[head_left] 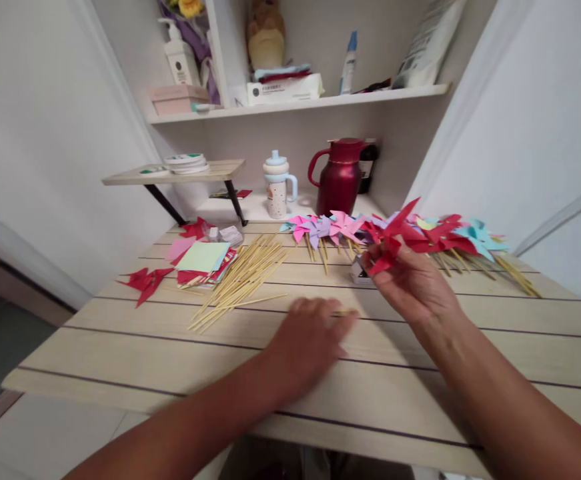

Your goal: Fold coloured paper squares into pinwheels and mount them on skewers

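My right hand [415, 283] is raised above the table, its fingers pinching a red paper pinwheel [395, 233]. Low over the middle of the table is my left hand [305, 343], blurred, with fingers curled round a thin wooden stick [343, 312]; most of the stick is hidden. A small box [361, 272] lies just behind my right hand. Left of centre spreads a loose heap of wooden sticks [250, 270]. Beside it is a stack of coloured paper squares [203, 257], and a red folded paper piece [145, 283] lies further left. Several finished pinwheels on sticks [343, 227] lie along the back right.
A maroon thermos jug [340, 177] and a cup with a handle [277, 187] stand behind the table. A small raised stand [220, 171] at the back left bears rolls of tape [186, 162]. Above runs a white shelf [370, 98] with bottles and boxes.
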Available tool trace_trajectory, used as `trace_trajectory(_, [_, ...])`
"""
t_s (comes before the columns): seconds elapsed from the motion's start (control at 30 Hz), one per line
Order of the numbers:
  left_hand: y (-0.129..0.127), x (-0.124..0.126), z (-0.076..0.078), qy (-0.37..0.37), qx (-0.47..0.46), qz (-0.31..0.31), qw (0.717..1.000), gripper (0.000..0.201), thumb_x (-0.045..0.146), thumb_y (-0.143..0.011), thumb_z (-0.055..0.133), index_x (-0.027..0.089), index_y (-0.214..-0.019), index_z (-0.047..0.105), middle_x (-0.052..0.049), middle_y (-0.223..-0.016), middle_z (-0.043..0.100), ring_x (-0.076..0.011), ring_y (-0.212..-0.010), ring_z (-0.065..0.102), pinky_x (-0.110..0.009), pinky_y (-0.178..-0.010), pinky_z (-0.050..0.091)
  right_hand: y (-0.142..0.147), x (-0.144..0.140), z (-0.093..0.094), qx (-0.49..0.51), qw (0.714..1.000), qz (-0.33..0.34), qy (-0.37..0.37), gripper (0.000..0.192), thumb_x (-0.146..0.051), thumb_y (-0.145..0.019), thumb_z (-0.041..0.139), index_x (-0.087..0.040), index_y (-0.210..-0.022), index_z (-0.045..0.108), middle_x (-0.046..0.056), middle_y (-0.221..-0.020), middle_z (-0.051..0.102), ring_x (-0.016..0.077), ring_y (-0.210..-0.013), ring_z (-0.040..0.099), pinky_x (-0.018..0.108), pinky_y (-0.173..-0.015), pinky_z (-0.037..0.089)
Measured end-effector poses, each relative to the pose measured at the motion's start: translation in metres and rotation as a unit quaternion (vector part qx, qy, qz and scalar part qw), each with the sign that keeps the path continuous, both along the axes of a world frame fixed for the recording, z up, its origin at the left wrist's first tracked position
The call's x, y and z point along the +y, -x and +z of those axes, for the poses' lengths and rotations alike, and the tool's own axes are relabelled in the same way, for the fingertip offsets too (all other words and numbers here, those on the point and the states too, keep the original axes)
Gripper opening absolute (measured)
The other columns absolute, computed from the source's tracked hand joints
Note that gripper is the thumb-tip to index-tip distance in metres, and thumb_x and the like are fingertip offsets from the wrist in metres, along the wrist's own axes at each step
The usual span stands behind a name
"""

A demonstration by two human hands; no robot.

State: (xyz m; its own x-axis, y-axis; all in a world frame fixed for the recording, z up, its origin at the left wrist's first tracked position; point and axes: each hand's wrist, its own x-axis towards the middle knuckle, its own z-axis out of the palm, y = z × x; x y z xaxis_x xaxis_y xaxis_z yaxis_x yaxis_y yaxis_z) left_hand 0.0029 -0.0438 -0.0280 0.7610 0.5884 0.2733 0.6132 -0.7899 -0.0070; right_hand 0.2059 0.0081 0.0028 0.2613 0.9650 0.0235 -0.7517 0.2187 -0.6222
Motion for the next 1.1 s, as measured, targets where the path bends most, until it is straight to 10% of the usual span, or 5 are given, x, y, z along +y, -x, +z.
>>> trace_trajectory(0.1, [0.015,-0.031,0.004,0.031,0.036,-0.118,0.992,0.032,0.027,-0.1,0.043,0.025,-0.131,0.051,-0.007,-0.126,0.062,-0.0205,-0.114,0.054,-0.039,-0.101,0.036,0.0,0.0,0.0,0.012,1.0,-0.019,0.017,0.01,-0.011,-0.073,0.077,-0.016,-0.076,0.068,-0.003,-0.071,0.071,0.0106,-0.067,0.067,0.028,-0.074,0.061])
trace_trajectory(0.4, [0.064,-0.03,0.006,0.041,0.053,-0.006,0.998,0.02,0.018,-0.096,0.048,0.019,-0.114,0.058,-0.005,-0.111,0.066,-0.0191,-0.099,0.057,-0.033,-0.088,0.04,0.005,0.0,-0.004,0.012,0.999,-0.017,0.042,0.005,-0.008,-0.078,0.068,-0.012,-0.077,0.068,0.001,-0.072,0.069,0.0126,-0.065,0.066,0.031,-0.066,0.063])
trace_trajectory(0.57, [0.052,-0.027,0.001,-0.002,0.059,0.047,0.997,0.009,0.02,-0.094,0.053,0.019,-0.089,0.06,-0.002,-0.088,0.065,-0.0187,-0.082,0.058,-0.034,-0.071,0.041,0.005,0.001,-0.004,0.009,0.999,-0.017,0.043,0.007,-0.007,-0.076,0.07,-0.014,-0.077,0.068,0.0,-0.072,0.07,0.0117,-0.064,0.066,0.03,-0.069,0.062])
trace_trajectory(0.8, [0.017,-0.007,0.023,0.024,0.03,0.185,0.982,0.014,0.029,-0.095,0.054,0.02,-0.101,0.063,-0.004,-0.099,0.064,-0.02,-0.083,0.061,-0.034,-0.066,0.045,0.007,-0.004,0.0,-0.003,0.999,0.006,0.037,0.006,-0.013,-0.075,0.074,-0.017,-0.075,0.069,-0.003,-0.072,0.07,0.011,-0.065,0.065,0.03,-0.071,0.061])
trace_trajectory(1.1, [0.005,0.014,0.009,0.088,0.108,0.207,0.968,0.019,0.01,-0.092,0.047,0.012,-0.093,0.065,-0.011,-0.092,0.066,-0.0257,-0.085,0.066,-0.037,-0.065,0.049,0.007,-0.004,-0.001,-0.015,0.999,0.026,0.018,0.009,-0.015,-0.077,0.074,-0.022,-0.075,0.071,-0.005,-0.073,0.072,0.0104,-0.07,0.067,0.027,-0.074,0.061])
